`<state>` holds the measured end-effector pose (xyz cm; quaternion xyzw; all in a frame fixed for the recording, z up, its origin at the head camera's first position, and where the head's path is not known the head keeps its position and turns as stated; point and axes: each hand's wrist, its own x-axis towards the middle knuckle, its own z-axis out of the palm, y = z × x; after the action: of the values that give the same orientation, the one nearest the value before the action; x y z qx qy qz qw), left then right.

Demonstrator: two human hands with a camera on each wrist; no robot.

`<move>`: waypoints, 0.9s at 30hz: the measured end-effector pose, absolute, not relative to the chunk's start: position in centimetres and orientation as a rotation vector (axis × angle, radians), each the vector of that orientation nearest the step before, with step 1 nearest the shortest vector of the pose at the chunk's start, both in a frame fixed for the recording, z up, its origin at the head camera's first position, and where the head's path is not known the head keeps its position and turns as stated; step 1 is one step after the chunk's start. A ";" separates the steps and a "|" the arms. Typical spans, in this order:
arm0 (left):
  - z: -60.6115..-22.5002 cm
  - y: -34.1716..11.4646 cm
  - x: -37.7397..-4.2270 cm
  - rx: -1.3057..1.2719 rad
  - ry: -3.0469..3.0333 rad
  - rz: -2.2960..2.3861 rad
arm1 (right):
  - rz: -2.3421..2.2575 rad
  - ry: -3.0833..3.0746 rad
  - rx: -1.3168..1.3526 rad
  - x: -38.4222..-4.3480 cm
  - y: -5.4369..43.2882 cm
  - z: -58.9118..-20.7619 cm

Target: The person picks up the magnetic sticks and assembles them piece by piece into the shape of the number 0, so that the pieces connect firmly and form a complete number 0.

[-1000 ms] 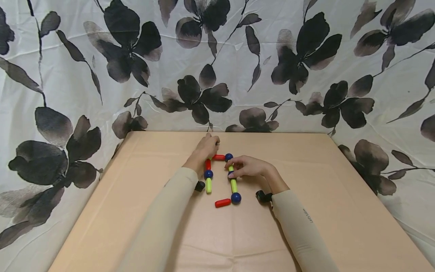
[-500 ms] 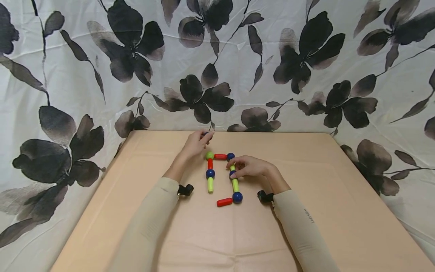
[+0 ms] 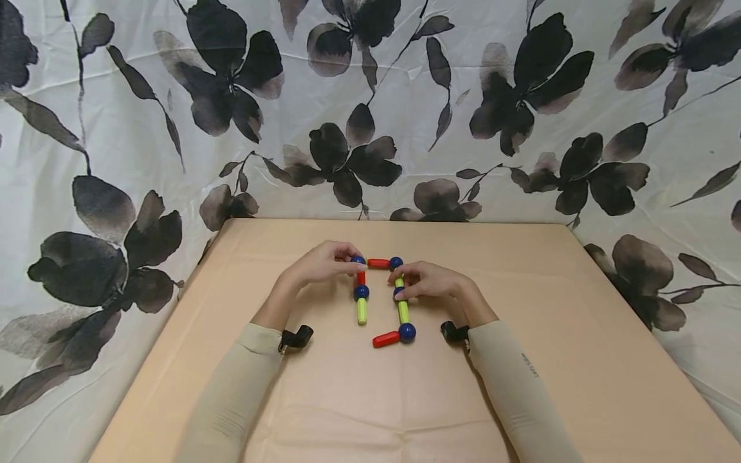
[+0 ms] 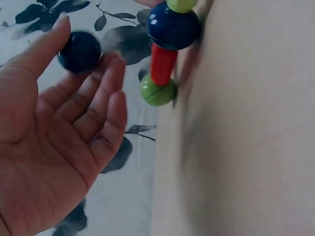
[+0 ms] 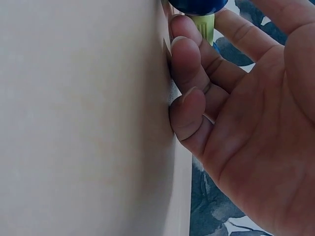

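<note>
My left hand (image 3: 325,262) pinches a blue ball (image 4: 79,52) between thumb and fingers, over the far-left corner of a bead-like stick-and-ball frame. The green ball (image 4: 157,91) at that corner stands apart from the held ball in the left wrist view. A red stick (image 4: 163,64), a blue ball (image 3: 361,292) and a yellow-green stick (image 3: 361,312) form the left side. My right hand (image 3: 435,281) holds the right side at its middle blue ball (image 5: 199,5), its fingertips partly covering it. Fingers of that hand rest on the table in the right wrist view.
Across the far side, a red stick (image 3: 379,263) leads to a blue corner ball (image 3: 396,263). At the near-right corner, a blue ball (image 3: 408,332) joins a red stick (image 3: 386,339). A floral cloth (image 3: 330,83) hangs behind the tan table (image 3: 498,399).
My left hand, with the blue ball, has come from the table's far edge toward me, over the green corner ball, which it now hides in the head view. My right hand stays put.
</note>
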<state>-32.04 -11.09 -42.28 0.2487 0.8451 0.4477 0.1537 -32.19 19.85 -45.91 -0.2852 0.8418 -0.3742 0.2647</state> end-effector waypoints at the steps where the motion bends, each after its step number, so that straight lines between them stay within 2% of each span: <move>1: -42.0 -11.1 -31.8 0.743 2.407 1.233 | -1.010 2.273 -0.774 -32.2 19.8 -45.9; 6: -41.1 -11.0 -30.2 0.844 2.270 1.004 | -1.004 2.279 -0.789 -32.2 19.8 -45.8; 14: -40.8 -9.8 -27.9 0.811 2.121 0.715 | -0.996 2.293 -0.788 -32.2 19.8 -45.8; 27: -41.4 -8.1 -26.5 0.794 2.169 0.544 | -1.013 2.270 -0.778 -32.3 19.7 -45.9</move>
<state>-26.49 -8.08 -41.36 0.3101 0.8475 0.2126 0.3748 -32.29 19.74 -45.90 -0.2880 0.8404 -0.3748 0.2652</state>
